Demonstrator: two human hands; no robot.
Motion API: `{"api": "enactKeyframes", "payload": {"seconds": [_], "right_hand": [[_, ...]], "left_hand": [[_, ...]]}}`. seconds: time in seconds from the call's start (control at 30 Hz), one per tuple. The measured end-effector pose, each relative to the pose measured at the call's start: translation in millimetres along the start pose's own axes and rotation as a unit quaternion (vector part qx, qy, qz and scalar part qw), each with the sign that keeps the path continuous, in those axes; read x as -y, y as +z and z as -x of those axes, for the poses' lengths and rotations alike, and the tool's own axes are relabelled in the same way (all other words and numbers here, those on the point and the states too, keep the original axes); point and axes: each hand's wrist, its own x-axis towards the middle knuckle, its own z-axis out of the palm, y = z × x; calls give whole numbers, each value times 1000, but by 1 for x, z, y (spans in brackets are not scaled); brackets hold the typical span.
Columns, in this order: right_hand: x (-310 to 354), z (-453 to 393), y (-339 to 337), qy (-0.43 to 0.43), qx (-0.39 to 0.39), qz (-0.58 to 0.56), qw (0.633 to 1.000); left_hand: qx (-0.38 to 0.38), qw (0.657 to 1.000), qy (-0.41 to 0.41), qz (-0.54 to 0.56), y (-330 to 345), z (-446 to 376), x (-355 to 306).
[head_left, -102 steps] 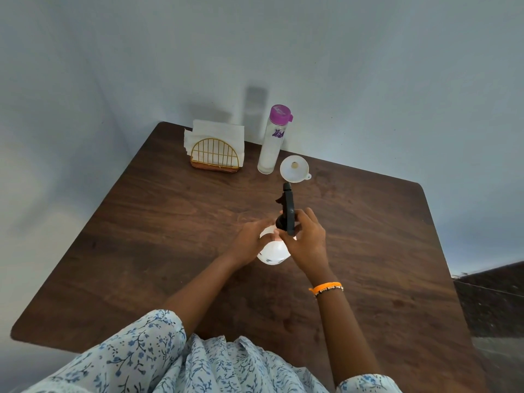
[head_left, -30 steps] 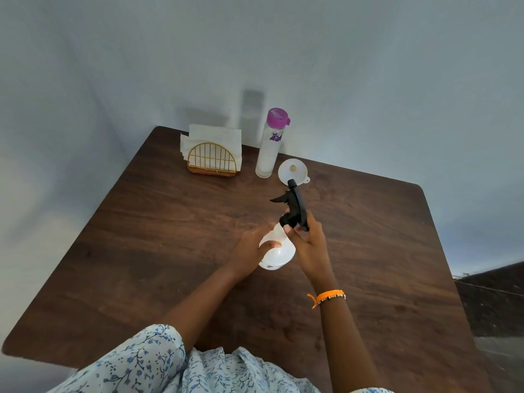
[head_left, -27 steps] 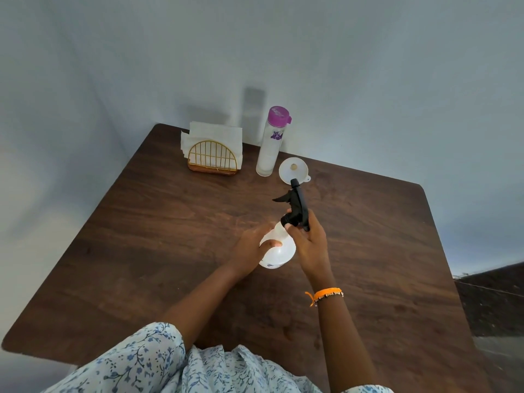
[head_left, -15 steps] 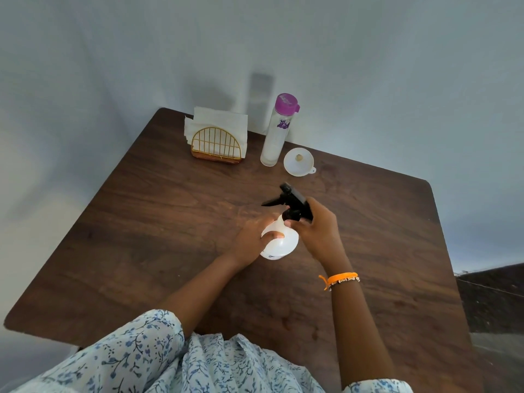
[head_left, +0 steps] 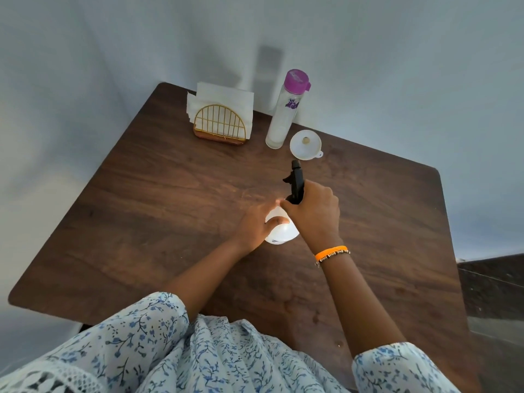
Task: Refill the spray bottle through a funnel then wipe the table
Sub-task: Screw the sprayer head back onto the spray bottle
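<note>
A white spray bottle (head_left: 282, 234) stands in the middle of the dark wooden table (head_left: 158, 211). My left hand (head_left: 256, 228) grips its round body from the left. My right hand (head_left: 316, 211) is curled round the black trigger head (head_left: 296, 181) at the bottle's neck, nozzle pointing away from me. A white funnel (head_left: 305, 144) lies mouth-up at the back of the table. Beside it stands a tall clear bottle with a purple cap (head_left: 286, 109).
A gold wire holder with white napkins (head_left: 222, 120) sits at the back left by the wall. The table's right edge (head_left: 445, 222) drops to a dark floor. Bare wood lies to the left and right of my hands.
The black trigger head has turned in my right hand, its nozzle swinging from the left toward the far side. My left hand has stayed on the bottle's body.
</note>
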Motion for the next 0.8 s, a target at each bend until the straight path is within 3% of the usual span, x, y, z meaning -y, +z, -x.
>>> {"api": "enactKeyframes", "payload": {"seconds": [0.27,0.43,0.67,0.8], "right_hand": [[16,4,7,132,-21,-14,991],[16,8,9,165,-17,-62,984],[14,9,9,145,-14,-147,978],[-2,9,0,71,76,-182,978]], "left_hand": [[-22,997,22,69,6,5,-8],[-43,999,30,-3,12,12,-12],[-58,997,31,-51,13,9,-15],[-53,995,42,-68,12,6,-10]]}}
